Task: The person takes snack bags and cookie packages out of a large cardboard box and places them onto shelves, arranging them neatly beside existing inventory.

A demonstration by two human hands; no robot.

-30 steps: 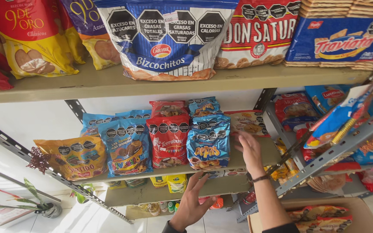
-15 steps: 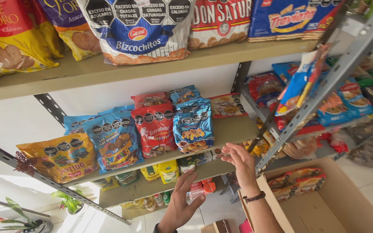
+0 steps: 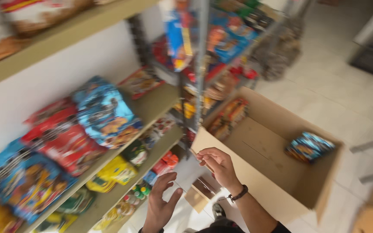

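both hands empty, fingers spread, nothing gripped. left hand is held in free air just off the front edge of the lower shelf. right hand is seen at the near rim of the open cardboard box, a dark band on its wrist. the box stands on the tiled floor, close against the shelf upright. one blue snack bag lies against its far wall, flat snack packs at the left end; the box bottom between is bare. frame blurred; finger contact with the rim cannot be told.
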